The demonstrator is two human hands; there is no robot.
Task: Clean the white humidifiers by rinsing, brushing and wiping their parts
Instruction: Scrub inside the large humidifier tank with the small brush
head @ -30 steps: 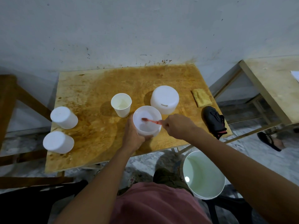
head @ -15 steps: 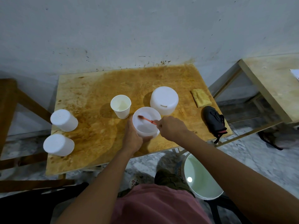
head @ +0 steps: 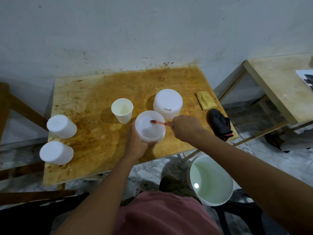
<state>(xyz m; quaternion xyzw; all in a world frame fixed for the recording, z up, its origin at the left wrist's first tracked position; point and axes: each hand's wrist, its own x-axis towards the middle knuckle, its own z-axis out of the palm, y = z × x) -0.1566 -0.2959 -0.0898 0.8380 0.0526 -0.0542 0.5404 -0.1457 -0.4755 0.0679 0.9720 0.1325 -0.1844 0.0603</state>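
Clamping the left hand (head: 135, 147), fingers curled, round the open white humidifier tank (head: 149, 133) at the near edge of the stained wooden surface (head: 94, 92). Pinching the red brush (head: 159, 123) in the right hand (head: 185, 128), bristles inside the tank. Behind, scuffed wall (head: 152, 31); below, white bucket (head: 211, 180).

The table (head: 94, 99) is seen as stained, matt plywood. The tank (head: 149, 133) and body (head: 167, 102) are shown in smooth, matt white plastic, the brush (head: 159, 122) in orange plastic. The far-right cloth (head: 205, 100) appears soft and yellow; the bucket (head: 220, 187) is glossy.
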